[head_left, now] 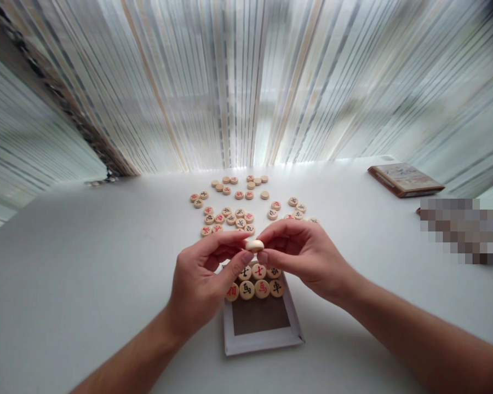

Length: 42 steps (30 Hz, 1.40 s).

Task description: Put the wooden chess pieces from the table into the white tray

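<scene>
Between the fingertips of my left hand (pixel 207 271) and my right hand (pixel 304 254) is a pale round Chinese chess piece (pixel 254 246), tilted so that its face does not show. Both hands pinch it, just above the far end of a shallow white box (pixel 267 343) with a brown bottom. In the box, pieces with red and black characters lie in rows, among them a black-marked piece (pixel 246 290) and a red-marked piece (pixel 262 289). My fingers hide part of the far row and the box's far edge.
Many loose chess pieces (pixel 230 219) are scattered over the white table (pixel 119 262) beyond my hands, some face down. A flat printed box (pixel 406 179) lies at the far right, near a blurred-out object (pixel 464 230). A striped curtain (pixel 246 82) hangs behind the table.
</scene>
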Available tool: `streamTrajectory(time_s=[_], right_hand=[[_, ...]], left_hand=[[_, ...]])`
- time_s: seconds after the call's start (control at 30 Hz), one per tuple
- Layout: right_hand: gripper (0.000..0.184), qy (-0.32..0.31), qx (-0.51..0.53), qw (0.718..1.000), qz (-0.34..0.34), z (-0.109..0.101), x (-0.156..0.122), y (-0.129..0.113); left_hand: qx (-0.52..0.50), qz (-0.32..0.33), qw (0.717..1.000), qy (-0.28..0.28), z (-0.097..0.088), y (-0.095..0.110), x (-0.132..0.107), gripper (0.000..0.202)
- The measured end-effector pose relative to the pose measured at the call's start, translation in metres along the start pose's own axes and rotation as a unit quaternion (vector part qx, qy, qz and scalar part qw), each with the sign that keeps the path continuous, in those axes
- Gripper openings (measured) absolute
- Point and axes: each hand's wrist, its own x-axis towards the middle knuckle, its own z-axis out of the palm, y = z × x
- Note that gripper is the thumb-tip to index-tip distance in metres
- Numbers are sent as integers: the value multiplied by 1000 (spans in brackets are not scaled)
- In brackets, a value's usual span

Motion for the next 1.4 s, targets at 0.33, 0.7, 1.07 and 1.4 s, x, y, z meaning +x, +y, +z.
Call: streamTrajectory(time_s=[0.33, 0.7, 1.07, 1.4], right_hand=[[27, -4, -138, 982, -132, -1, -5, 5], [21, 3, -403, 851, -335, -4, -7, 3], [19, -22, -424, 845, -325, 3, -11, -7], [20, -135, -553, 805, -166, -23, -22, -46]], left_hand=[[-33, -31, 999, -8, 2, 3, 3, 15], [-125, -124, 976, -126, 4, 13, 7, 33], [-157, -117, 966, -167, 2, 4, 5, 41], [-78, -73, 994, 26, -7, 0, 16, 32]])
